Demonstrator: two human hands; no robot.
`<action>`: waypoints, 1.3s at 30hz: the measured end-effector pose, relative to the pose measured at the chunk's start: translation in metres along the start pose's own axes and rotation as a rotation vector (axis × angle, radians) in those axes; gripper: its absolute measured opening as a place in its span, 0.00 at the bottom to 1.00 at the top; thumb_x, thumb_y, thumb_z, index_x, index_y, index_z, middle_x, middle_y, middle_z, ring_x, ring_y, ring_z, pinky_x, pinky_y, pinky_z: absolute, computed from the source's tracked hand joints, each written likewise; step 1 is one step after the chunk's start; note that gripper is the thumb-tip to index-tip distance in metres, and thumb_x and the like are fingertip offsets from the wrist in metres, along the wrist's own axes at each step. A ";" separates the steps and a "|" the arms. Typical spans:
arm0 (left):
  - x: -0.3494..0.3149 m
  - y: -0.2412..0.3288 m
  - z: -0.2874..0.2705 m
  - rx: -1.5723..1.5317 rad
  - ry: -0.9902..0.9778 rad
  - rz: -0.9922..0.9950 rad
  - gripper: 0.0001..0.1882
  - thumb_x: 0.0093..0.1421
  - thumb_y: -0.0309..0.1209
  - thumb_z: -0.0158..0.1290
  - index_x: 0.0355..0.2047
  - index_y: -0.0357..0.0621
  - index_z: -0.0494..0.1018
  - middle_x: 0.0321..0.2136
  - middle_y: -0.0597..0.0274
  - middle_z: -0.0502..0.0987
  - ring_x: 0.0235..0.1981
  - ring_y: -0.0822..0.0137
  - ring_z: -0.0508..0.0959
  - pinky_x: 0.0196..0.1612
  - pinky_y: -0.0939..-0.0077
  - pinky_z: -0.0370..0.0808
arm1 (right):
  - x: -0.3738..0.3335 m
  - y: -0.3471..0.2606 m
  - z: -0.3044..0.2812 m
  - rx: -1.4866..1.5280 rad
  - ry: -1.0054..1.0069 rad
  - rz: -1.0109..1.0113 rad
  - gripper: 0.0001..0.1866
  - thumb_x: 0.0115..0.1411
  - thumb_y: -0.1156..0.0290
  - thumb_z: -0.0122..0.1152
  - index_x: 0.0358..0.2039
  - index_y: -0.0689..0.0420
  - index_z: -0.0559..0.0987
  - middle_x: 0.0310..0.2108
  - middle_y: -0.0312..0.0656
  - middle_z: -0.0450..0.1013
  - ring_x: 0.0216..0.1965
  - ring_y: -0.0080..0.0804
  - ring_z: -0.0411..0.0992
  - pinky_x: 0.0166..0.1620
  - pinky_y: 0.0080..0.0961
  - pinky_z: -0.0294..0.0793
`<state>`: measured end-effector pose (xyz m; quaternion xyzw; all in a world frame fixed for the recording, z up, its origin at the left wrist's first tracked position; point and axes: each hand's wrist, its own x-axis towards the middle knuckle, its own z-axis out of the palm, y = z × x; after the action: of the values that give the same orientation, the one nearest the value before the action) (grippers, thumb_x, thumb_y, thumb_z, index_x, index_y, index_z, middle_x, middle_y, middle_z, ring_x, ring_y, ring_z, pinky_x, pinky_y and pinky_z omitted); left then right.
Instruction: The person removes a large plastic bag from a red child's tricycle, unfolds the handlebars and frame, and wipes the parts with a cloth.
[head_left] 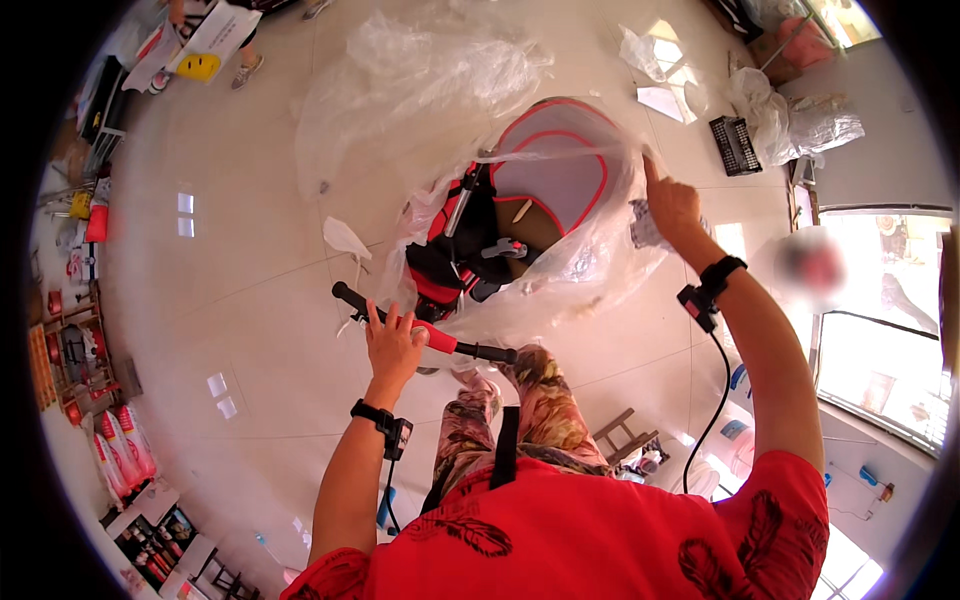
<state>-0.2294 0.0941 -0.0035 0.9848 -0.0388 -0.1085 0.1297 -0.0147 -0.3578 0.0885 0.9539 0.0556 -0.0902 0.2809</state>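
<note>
In front of me stands a child's push tricycle with a grey, red-edged canopy (545,165) and a black seat area. A clear plastic bag (600,275) is loosely around it. My left hand (394,348) is on the tricycle's push handle (436,337), a bar with a red middle and black ends, its fingers over the bar. At the canopy's right side my right hand (675,207) grips the bag's edge, index finger stretched forward. A crumpled grey-patterned piece (645,225) hangs just below that hand.
More clear plastic sheeting (420,75) lies on the tiled floor beyond the tricycle. A black crate (735,145) stands at the right, near wrapped bundles (820,125). Shelves with goods (75,345) line the left wall. A small wooden ladder-like frame (615,432) is right of my legs.
</note>
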 end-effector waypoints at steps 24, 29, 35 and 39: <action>0.194 0.314 0.065 -0.712 0.107 -0.090 0.43 0.49 0.45 0.62 0.58 0.33 0.56 0.56 0.42 0.63 0.59 0.48 0.62 0.60 0.61 0.60 | 0.133 0.068 0.064 0.933 -0.052 -0.463 0.28 0.58 0.59 0.55 0.58 0.50 0.65 0.32 0.51 0.76 0.36 0.49 0.75 0.40 0.42 0.72; 0.221 0.336 0.086 -0.843 0.011 -0.209 0.40 0.49 0.49 0.60 0.55 0.35 0.60 0.48 0.42 0.71 0.48 0.44 0.73 0.50 0.58 0.69 | 0.145 0.074 0.009 0.801 -0.103 -0.497 0.34 0.56 0.50 0.59 0.57 0.54 0.63 0.31 0.48 0.76 0.33 0.47 0.75 0.37 0.39 0.73; 0.216 0.379 0.085 -0.900 -0.233 -0.017 0.22 0.58 0.44 0.49 0.39 0.36 0.66 0.29 0.40 0.76 0.34 0.42 0.76 0.37 0.52 0.72 | 0.182 0.039 -0.014 0.587 0.032 -0.879 0.28 0.54 0.50 0.59 0.48 0.56 0.67 0.30 0.47 0.76 0.32 0.47 0.75 0.33 0.40 0.74; 0.234 0.424 0.031 -0.787 -0.409 -0.057 0.20 0.56 0.42 0.50 0.37 0.35 0.69 0.29 0.43 0.76 0.35 0.44 0.77 0.37 0.53 0.73 | 0.217 0.029 -0.010 0.601 0.155 -1.100 0.12 0.59 0.61 0.52 0.31 0.57 0.68 0.22 0.47 0.74 0.25 0.50 0.74 0.28 0.44 0.72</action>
<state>-0.0288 -0.3469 0.0314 0.8196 0.0076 -0.3109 0.4812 0.2032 -0.3647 0.0678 0.8268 0.5302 -0.1637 -0.0918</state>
